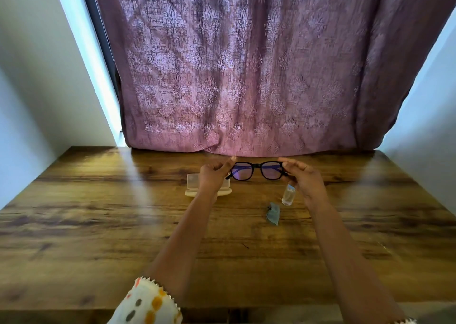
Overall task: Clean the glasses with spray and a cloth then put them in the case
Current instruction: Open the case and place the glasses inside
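Observation:
Black-framed glasses (257, 170) are held up above the far part of the wooden table (98, 212), lenses facing me. My left hand (212, 174) grips the left end of the frame and my right hand (304, 178) grips the right end. A pale, open glasses case (193, 184) lies on the table under my left hand, partly hidden by it. A small clear spray bottle (288, 195) stands just below my right hand. A crumpled grey-blue cloth (274, 214) lies on the table in front of the bottle.
A mauve patterned curtain (246, 64) hangs behind the table's far edge, touching it. White walls (37, 77) close in on both sides. Bare wood spreads left, right and toward me.

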